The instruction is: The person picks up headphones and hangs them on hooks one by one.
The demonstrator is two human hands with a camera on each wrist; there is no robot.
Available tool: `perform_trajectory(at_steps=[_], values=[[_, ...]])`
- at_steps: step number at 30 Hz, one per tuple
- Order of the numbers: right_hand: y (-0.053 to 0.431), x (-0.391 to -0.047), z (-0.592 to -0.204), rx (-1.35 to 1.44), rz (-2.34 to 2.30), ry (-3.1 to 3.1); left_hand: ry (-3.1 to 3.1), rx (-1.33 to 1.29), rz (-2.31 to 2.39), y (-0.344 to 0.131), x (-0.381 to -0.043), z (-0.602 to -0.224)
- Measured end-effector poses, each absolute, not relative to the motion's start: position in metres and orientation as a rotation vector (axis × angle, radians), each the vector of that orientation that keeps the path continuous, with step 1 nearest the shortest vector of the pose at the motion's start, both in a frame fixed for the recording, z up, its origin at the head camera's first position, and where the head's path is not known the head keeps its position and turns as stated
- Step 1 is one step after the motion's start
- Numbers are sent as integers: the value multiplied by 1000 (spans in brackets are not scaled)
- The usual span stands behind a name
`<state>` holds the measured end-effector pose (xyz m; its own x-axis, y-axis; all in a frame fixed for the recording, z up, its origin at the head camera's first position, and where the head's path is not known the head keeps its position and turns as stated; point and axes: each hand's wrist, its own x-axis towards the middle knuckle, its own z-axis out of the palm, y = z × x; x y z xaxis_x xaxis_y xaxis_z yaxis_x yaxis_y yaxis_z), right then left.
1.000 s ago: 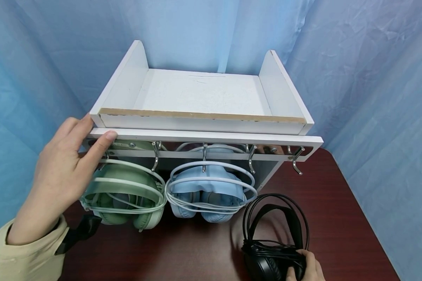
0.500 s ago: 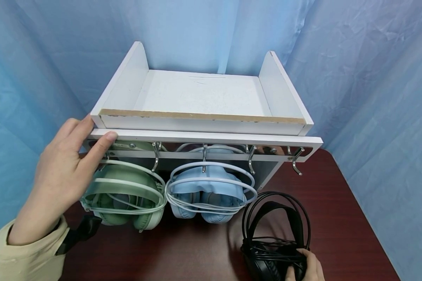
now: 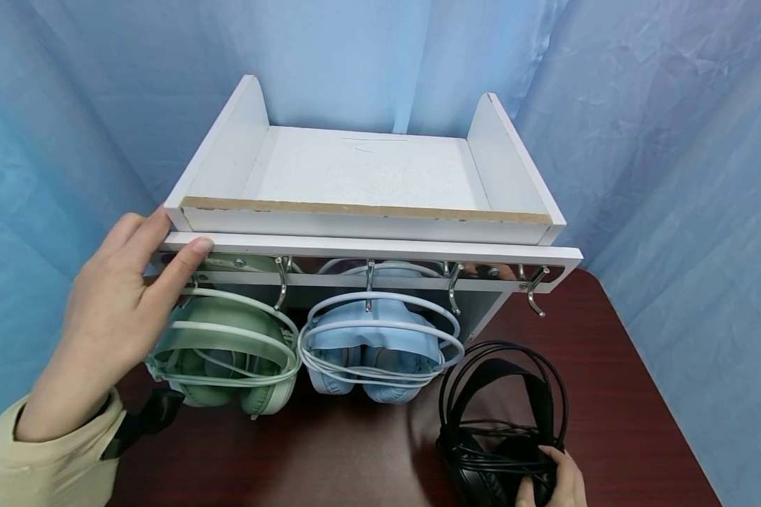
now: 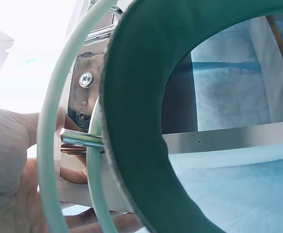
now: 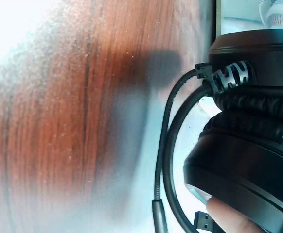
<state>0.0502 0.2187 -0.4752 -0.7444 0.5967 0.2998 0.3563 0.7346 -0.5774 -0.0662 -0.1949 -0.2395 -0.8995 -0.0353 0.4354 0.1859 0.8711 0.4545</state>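
Note:
In the head view, my left hand (image 3: 110,299) grips the left end of a white wooden shelf (image 3: 368,245), thumb lying over the front board. Green headphones (image 3: 231,317) hang from a hook just below that hand; the left wrist view shows their pale headband wire (image 4: 49,126) and dark green strap (image 4: 132,111) close up. Light blue headphones (image 3: 374,334) hang beside them. At the lower right, my right hand (image 3: 561,482) holds black headphones (image 3: 507,461) by an earcup, headband upward. In the right wrist view, a fingertip (image 5: 229,218) touches the underside of an earcup (image 5: 238,170).
Two bare metal hooks, an inner one (image 3: 454,290) and an outer one (image 3: 535,296), stick out from the shelf's right half. A dark reddish wooden table (image 3: 628,408) lies underneath. Blue curtains (image 3: 691,176) surround it. A cable (image 5: 168,150) with a USB plug (image 5: 203,221) dangles from the black headphones.
The black headphones have risen slightly and shifted a little right at the top, tilting with my right hand. My left hand and the hanging headphones stay where they were.

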Motion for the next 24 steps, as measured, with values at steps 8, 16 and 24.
perform_trajectory(at_steps=[8,16,24], values=[[219,47,-479,-658,679,-2366,-2606,-105,-708,-196,-66,-240],[220,47,-479,-579,703,-2304,-2613,-103,-707,-196,-66,-240],[219,47,-477,-533,724,-2277,-2608,-102,-708,-195,-66,-240]])
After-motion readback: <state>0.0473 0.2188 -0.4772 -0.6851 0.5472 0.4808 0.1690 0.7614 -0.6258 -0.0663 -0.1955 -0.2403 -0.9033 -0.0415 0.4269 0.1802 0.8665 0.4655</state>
